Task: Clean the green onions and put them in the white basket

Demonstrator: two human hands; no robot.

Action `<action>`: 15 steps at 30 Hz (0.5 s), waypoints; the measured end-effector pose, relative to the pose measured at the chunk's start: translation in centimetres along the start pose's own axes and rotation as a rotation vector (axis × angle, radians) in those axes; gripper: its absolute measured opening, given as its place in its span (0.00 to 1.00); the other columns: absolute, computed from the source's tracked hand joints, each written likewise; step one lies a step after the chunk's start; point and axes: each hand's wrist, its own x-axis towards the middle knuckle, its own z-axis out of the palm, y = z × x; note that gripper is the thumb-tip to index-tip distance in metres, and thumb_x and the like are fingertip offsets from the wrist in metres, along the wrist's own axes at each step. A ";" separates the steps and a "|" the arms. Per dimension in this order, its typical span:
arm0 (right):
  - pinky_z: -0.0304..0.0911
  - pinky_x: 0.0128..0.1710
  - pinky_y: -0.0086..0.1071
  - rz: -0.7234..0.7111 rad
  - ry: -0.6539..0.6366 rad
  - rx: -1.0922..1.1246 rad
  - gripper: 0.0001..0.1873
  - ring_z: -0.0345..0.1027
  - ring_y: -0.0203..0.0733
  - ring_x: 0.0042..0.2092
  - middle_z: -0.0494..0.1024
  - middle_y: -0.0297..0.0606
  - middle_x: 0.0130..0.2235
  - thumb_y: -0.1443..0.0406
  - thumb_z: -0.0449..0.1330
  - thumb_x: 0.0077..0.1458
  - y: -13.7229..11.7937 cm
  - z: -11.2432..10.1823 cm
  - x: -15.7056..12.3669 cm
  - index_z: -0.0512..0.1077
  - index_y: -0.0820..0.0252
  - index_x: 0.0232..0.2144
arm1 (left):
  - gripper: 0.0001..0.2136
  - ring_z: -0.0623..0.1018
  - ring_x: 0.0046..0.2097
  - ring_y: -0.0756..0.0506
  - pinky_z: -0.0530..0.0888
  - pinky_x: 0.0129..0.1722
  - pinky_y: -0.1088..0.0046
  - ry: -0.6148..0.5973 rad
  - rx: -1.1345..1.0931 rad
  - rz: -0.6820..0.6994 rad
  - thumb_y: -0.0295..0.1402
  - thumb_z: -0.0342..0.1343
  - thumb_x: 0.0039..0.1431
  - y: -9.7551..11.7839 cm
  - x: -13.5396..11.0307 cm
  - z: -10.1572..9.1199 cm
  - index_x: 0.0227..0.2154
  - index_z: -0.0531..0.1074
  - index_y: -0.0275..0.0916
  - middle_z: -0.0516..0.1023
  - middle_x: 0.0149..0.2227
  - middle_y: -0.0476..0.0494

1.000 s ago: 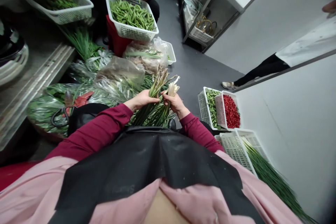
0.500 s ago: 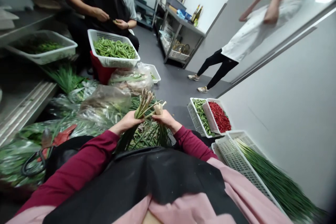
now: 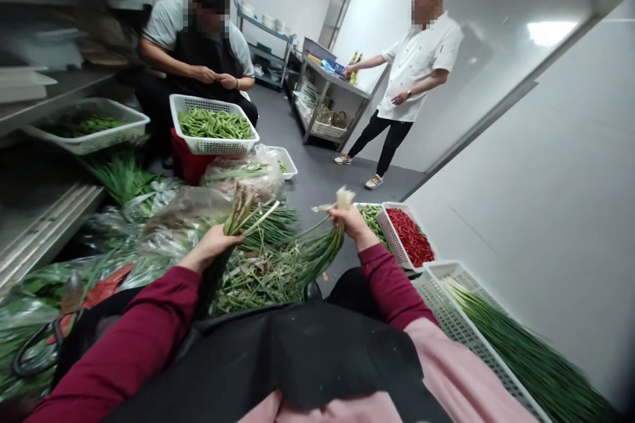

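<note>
My left hand [image 3: 212, 248] is closed around a bunch of scallions with brownish root ends [image 3: 239, 206] pointing up. One paler stalk sticks out to the right of that bunch. Apart from it, on the right, my right hand [image 3: 351, 221] grips a bunch of scallions with clean white ends [image 3: 344, 197], its green leaves hanging down to the left. A thin stalk also pokes out by the right fingers. Between and below both hands lies a heap of loose green leaves and peelings [image 3: 268, 277].
Right: a white basket [image 3: 436, 294] of scallions, a basket of red chillies [image 3: 409, 238] and one of green pods. Left: plastic-bagged greens [image 3: 183, 218] and black-handled scissors [image 3: 34, 350]. Ahead, a seated co-worker [image 3: 198, 59] behind a basket of green beans [image 3: 215, 124]; another person [image 3: 419, 66] stands by a metal table.
My hands have moved apart: the right went right with its white-ended bunch, the left went left and slightly down. The standing person now reaches toward the metal table. The view has tilted up.
</note>
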 end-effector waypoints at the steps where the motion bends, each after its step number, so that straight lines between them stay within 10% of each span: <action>1: 0.51 0.15 0.24 0.059 -0.138 -0.162 0.10 0.58 0.29 0.17 0.72 0.32 0.18 0.66 0.68 0.35 1.0 1.0 -0.3 0.71 0.62 0.23 | 0.17 0.73 0.28 0.46 0.68 0.31 0.70 0.037 -0.045 -0.009 0.39 0.67 0.31 0.1 0.0 0.0 0.26 0.75 0.34 0.76 0.24 0.48; 3: 0.49 0.14 0.24 0.147 -0.341 -0.388 0.09 0.56 0.29 0.16 0.72 0.31 0.17 0.68 0.68 0.34 3.1 3.6 -0.8 0.73 0.62 0.23 | 0.19 0.73 0.28 0.46 0.68 0.31 0.71 0.055 -0.128 -0.008 0.41 0.68 0.32 0.4 -0.1 0.1 0.28 0.75 0.34 0.76 0.25 0.47; 15: 0.54 0.18 0.26 0.076 -0.111 0.033 0.18 0.58 0.30 0.18 0.67 0.28 0.17 0.55 0.68 0.39 3.7 11.2 -1.5 0.70 0.63 0.26 | 0.16 0.71 0.27 0.50 0.68 0.28 0.73 -0.465 -0.358 -0.084 0.35 0.70 0.37 2.3 -2.7 5.2 0.28 0.73 0.34 0.74 0.25 0.48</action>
